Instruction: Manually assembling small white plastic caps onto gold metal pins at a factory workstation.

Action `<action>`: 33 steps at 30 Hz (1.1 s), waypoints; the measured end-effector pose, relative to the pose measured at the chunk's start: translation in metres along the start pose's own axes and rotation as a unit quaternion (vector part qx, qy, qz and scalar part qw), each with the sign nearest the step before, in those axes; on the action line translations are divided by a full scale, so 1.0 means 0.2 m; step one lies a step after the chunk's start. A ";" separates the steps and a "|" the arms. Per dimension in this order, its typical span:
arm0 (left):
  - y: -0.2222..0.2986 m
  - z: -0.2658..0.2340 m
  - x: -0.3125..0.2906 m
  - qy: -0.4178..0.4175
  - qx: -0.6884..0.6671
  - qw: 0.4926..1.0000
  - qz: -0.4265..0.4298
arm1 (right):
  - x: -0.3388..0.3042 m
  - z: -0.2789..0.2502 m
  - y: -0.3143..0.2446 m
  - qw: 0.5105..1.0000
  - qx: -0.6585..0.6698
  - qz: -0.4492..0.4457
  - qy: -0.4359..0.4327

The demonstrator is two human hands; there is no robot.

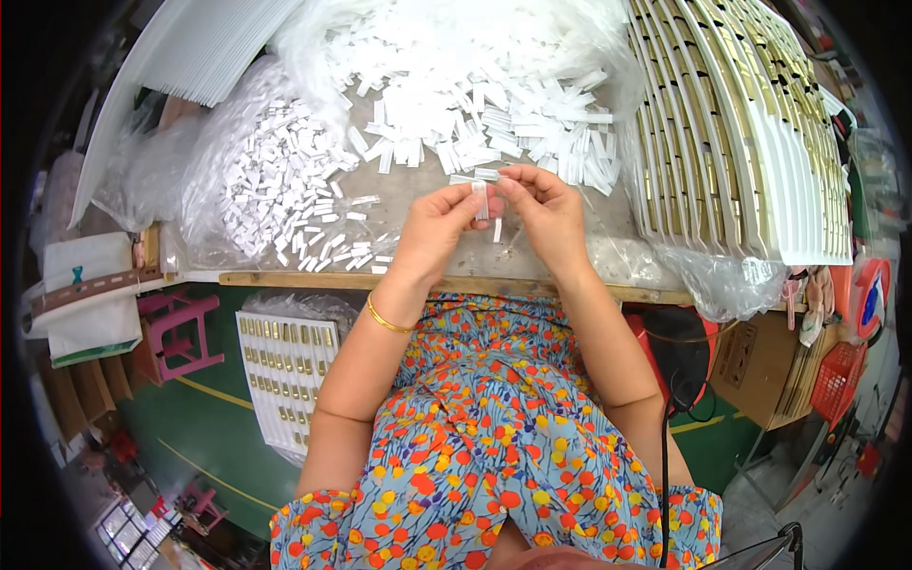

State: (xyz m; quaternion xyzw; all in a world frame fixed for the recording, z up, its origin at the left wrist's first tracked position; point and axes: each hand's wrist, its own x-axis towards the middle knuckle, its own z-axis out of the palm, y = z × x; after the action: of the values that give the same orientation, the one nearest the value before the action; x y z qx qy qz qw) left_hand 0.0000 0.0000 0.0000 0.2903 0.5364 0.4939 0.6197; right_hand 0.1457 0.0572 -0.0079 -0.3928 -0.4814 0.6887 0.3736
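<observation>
My left hand (439, 225) pinches a small flat, clear-and-white plastic strip (480, 200) between thumb and fingers, holding it upright above the table's near edge. Close beside it, my right hand (548, 214) is closed, thumb against fingers. A short clear plastic piece (486, 175) shows at its fingertips and seems to be gripped there. Just under the hands is a narrow white piece (498, 231); whether it lies on the table or is held I cannot tell. Beyond the hands spreads a large heap of clear-white plastic strips (427, 104).
Smaller white pieces (275, 185) lie heaped at left on plastic film. White trays with rows of gold-coloured parts (731, 123) stand at right; stacked white sheets (214, 52) are far left. Wood edges the table (456, 284). Another tray (285, 375) stands below, left, near a pink stool (180, 332).
</observation>
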 end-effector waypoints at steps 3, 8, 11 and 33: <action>-0.02 -0.01 0.01 0.022 -0.087 0.996 0.004 | -0.01 0.02 0.00 0.994 -0.068 -0.037 0.078; -0.03 0.02 0.01 0.053 -0.035 0.997 0.047 | -0.03 0.06 -0.02 0.934 -0.247 -0.240 0.091; -0.03 0.05 0.01 0.050 0.008 0.995 0.086 | -0.03 0.07 -0.03 0.931 -0.248 -0.246 0.102; 0.03 0.05 -0.03 0.031 0.186 0.958 0.218 | -0.05 0.08 -0.06 0.968 -0.162 -0.164 0.096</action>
State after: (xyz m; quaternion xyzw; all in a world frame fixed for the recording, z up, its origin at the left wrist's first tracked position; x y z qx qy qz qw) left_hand 0.0076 -0.0027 0.0096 0.4949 0.5614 0.5169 0.4156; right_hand 0.1370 0.0453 0.0085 -0.4278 -0.6061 0.4904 0.4573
